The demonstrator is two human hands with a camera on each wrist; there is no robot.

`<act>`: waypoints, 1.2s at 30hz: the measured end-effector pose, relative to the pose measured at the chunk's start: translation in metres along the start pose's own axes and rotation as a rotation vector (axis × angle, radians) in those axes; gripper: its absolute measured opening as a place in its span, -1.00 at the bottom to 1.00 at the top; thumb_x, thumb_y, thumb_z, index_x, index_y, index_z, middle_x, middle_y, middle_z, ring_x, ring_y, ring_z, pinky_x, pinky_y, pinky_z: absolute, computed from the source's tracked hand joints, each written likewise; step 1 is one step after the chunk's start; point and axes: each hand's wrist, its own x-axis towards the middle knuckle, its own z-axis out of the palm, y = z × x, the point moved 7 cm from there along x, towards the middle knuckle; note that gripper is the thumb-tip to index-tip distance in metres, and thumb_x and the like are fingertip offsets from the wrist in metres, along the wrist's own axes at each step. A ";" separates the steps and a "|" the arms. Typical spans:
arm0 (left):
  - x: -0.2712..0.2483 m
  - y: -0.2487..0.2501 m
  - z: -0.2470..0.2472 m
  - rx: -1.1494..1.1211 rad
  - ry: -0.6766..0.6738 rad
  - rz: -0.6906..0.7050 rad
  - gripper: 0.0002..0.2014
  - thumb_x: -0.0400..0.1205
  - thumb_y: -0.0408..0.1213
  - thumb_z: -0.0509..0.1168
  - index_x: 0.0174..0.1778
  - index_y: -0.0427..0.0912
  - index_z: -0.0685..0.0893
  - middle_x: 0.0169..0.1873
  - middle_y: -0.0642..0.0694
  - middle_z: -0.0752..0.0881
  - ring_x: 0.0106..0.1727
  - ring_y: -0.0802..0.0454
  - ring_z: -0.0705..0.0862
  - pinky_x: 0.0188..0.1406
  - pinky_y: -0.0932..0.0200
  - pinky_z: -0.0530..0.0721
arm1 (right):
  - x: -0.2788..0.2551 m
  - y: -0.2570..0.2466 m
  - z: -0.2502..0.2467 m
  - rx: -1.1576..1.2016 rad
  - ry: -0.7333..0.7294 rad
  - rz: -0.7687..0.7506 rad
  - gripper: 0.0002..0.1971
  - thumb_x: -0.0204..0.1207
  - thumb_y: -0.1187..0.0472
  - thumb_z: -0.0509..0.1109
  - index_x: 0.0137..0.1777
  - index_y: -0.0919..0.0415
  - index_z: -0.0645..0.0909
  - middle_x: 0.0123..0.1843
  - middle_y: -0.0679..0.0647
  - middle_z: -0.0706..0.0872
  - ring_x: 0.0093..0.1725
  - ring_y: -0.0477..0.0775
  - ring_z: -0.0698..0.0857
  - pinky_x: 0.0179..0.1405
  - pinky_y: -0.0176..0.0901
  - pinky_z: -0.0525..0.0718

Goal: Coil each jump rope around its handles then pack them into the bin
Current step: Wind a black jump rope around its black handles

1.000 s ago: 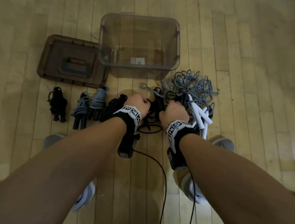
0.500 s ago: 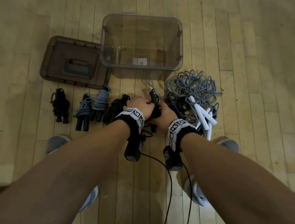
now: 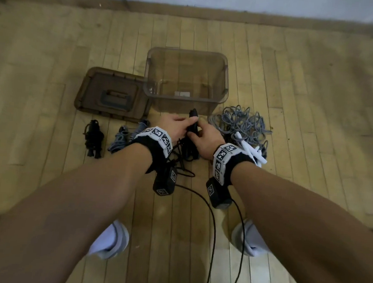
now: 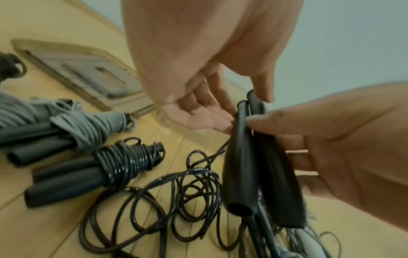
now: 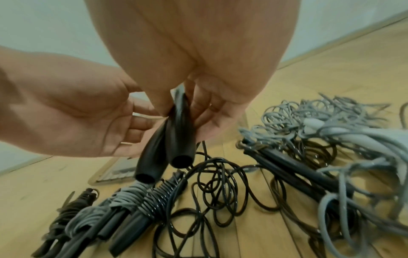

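right hand (image 5: 198,73) grasps paired black handles (image 5: 174,139) | left hand (image 4: 198,73) released, fingertips touching | wrist views: loose black rope (image 4: 176,200) trailing on floor

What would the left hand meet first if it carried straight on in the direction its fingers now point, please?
Its fingers already touch the pair of black handles that the right hand holds, so the left hand would push into those first. Beyond them lies the grey rope tangle, though depth is uncertain.

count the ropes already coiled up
4, side by side, left to right: matte black bundle, first grey bundle, second grey bundle, glossy black bundle. The tangled pile could hide more.
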 end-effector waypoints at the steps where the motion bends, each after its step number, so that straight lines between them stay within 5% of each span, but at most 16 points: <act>1: -0.006 0.006 -0.004 -0.023 -0.013 0.006 -0.76 0.57 -0.05 0.58 -0.10 -0.16 0.79 -0.43 -0.05 0.78 -0.45 0.09 0.73 -0.45 0.28 0.70 | -0.003 -0.008 -0.004 -0.022 -0.004 -0.026 -0.58 0.72 0.06 0.34 0.55 0.09 0.51 0.26 0.18 0.77 0.21 0.25 0.75 0.13 -0.02 0.67; 6: -0.039 0.046 -0.032 -0.117 -0.028 0.063 -0.71 0.64 -0.17 0.52 0.12 -0.31 0.75 -0.29 -0.11 0.80 -0.46 0.16 0.77 -0.49 0.34 0.70 | -0.028 -0.056 -0.027 -0.007 0.012 -0.156 -0.53 0.76 0.10 0.27 0.65 0.06 0.38 0.41 0.15 0.70 0.34 0.21 0.69 0.30 -0.01 0.63; 11: -0.074 0.098 -0.061 -0.115 -0.060 0.127 -0.56 0.61 -0.15 0.55 0.24 -0.40 0.70 -0.17 -0.19 0.84 -0.36 0.09 0.84 -0.36 0.24 0.79 | -0.055 -0.106 -0.062 0.021 -0.012 -0.263 -0.57 0.76 0.16 0.28 0.61 0.03 0.39 0.24 0.16 0.76 0.05 0.19 0.81 0.09 0.12 0.80; 13: -0.088 0.125 -0.071 -0.099 -0.074 0.175 -0.52 0.61 -0.09 0.54 0.32 -0.34 0.67 0.00 -0.22 0.85 -0.20 0.00 0.86 -0.12 0.11 0.86 | -0.066 -0.126 -0.084 0.027 -0.023 -0.309 -0.59 0.77 0.19 0.26 0.59 0.02 0.40 0.13 0.15 0.78 -0.09 0.17 0.83 -0.04 0.16 0.84; 15: -0.102 0.155 -0.083 -0.060 -0.045 0.267 -0.55 0.61 0.00 0.52 0.28 -0.23 0.72 0.06 -0.16 0.85 -0.11 0.01 0.85 -0.10 0.12 0.85 | -0.080 -0.150 -0.110 0.006 0.017 -0.365 -0.57 0.77 0.21 0.24 0.62 0.03 0.39 0.06 0.09 0.76 -0.08 0.16 0.81 0.02 0.21 0.84; 17: -0.118 0.187 -0.096 0.023 0.033 0.378 -0.57 0.57 0.15 0.51 0.18 -0.10 0.78 0.02 -0.04 0.85 -0.05 0.05 0.82 -0.17 0.21 0.76 | -0.095 -0.169 -0.135 0.031 0.039 -0.406 -0.54 0.79 0.22 0.22 0.66 0.03 0.34 -0.03 0.09 0.75 -0.14 0.14 0.80 -0.01 0.18 0.85; 19: -0.134 0.216 -0.103 0.108 0.109 0.481 -0.61 0.55 0.26 0.47 -0.02 -0.01 0.80 -0.13 0.07 0.79 -0.05 0.05 0.76 -0.05 0.14 0.69 | -0.110 -0.183 -0.157 0.110 0.046 -0.435 -0.54 0.80 0.28 0.20 0.67 0.05 0.31 -0.15 0.13 0.73 -0.33 0.05 0.76 -0.26 -0.03 0.85; 22: -0.159 0.248 -0.106 0.098 0.178 0.607 -0.58 0.62 0.21 0.41 -0.16 -0.12 0.66 -0.27 0.02 0.67 -0.17 0.04 0.66 -0.09 0.12 0.57 | -0.134 -0.204 -0.180 0.186 0.050 -0.506 -0.53 0.81 0.28 0.19 0.69 0.08 0.29 -0.16 0.19 0.71 -0.40 0.00 0.75 -0.40 -0.22 0.74; 27: -0.186 0.266 -0.099 -0.025 0.150 0.771 -0.71 0.70 0.11 0.34 -0.15 0.00 0.50 -0.18 0.12 0.63 -0.07 0.13 0.65 0.05 0.07 0.56 | -0.154 -0.219 -0.200 0.272 0.060 -0.606 -0.50 0.81 0.25 0.22 0.71 -0.01 0.27 -0.11 0.16 0.71 -0.27 -0.01 0.77 -0.23 -0.09 0.80; 31: -0.189 0.275 -0.092 -0.042 0.074 0.789 -0.55 0.51 0.27 0.39 -0.13 -0.07 0.51 -0.16 -0.02 0.65 -0.01 -0.14 0.73 0.23 -0.23 0.71 | -0.157 -0.210 -0.202 0.324 0.084 -0.636 -0.49 0.81 0.24 0.22 0.72 0.01 0.25 -0.08 0.18 0.70 -0.26 0.01 0.77 -0.25 -0.11 0.77; 33: -0.192 0.281 -0.092 -0.021 0.075 0.784 -0.58 0.59 0.17 0.43 -0.05 -0.14 0.53 -0.13 -0.06 0.71 -0.10 -0.09 0.78 0.16 -0.27 0.77 | -0.156 -0.209 -0.204 0.292 0.122 -0.653 -0.48 0.81 0.21 0.22 0.72 0.01 0.21 -0.07 0.17 0.69 -0.26 0.06 0.77 -0.29 -0.11 0.77; 36: -0.196 0.284 -0.092 -0.057 0.077 0.766 -0.60 0.64 0.01 0.48 0.17 -0.17 0.52 -0.07 -0.12 0.84 -0.22 -0.04 0.87 -0.01 -0.09 0.86 | -0.155 -0.206 -0.208 0.248 0.161 -0.652 -0.45 0.80 0.17 0.23 0.70 -0.05 0.11 -0.09 0.21 0.70 -0.28 0.19 0.78 -0.29 0.02 0.82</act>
